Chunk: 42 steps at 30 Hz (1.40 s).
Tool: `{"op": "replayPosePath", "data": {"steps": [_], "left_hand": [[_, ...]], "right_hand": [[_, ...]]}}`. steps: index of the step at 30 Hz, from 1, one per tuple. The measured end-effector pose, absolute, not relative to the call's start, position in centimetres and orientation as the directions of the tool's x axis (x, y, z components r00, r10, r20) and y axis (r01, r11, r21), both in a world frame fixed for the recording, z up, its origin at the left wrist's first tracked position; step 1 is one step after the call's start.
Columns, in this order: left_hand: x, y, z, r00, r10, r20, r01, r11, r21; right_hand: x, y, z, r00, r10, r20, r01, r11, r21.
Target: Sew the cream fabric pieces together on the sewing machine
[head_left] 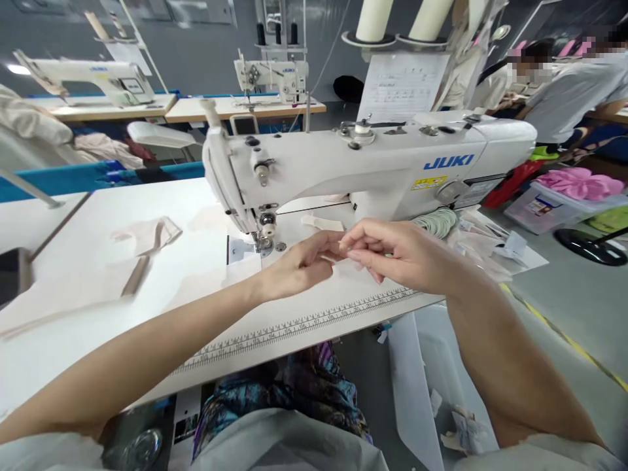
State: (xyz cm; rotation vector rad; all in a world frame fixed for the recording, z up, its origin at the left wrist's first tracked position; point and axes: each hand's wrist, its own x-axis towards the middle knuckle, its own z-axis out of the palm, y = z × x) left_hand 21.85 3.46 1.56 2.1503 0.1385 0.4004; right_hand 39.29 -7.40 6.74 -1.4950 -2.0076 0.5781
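A white sewing machine (314,163) stands before me on a white table. My left hand (309,263) is just right of the machine's needle area, its fingers curled closed. Fingertip to fingertip with it, my right hand (387,254) is bent in a pinch. Whatever lies between the fingertips is too small or hidden to make out. Behind the hands a small cream fabric piece (321,223) rests on the machine bed. Pale fabric pieces (147,237) lie on the table to the left, partly blurred.
A printed ruler (304,325) runs along the table's front edge. Bundled pale green strips (436,223) and fabric scraps (483,243) lie at the right. Below the table is a plastic bin (407,386). Thread cones (373,19) stand behind; other people work at far right.
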Motion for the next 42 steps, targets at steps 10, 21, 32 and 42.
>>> {"op": "replayPosePath", "data": {"steps": [10,21,32,42], "left_hand": [[10.2,2.3,2.5,0.698,0.706,-0.124,0.242,-0.069,0.968],[6.0,7.6,1.7,0.548,0.783,-0.294,0.392,0.07,0.917],[10.6,12.3,-1.1,0.64,0.763,-0.09,0.582,-0.406,0.705],[10.9,12.8,-2.9,0.626,0.778,0.041,0.632,-0.538,0.557]], "right_hand": [[30.4,-4.4,2.3,-0.427,0.897,0.114,0.451,0.32,-0.833],[25.5,-1.9,0.4,-0.52,0.846,-0.12,0.257,0.02,-0.966],[28.5,0.7,-2.0,-0.428,0.862,-0.271,0.225,-0.189,-0.956],[29.1,1.3,-2.5,-0.373,0.877,-0.303,0.28,-0.205,-0.938]]}}
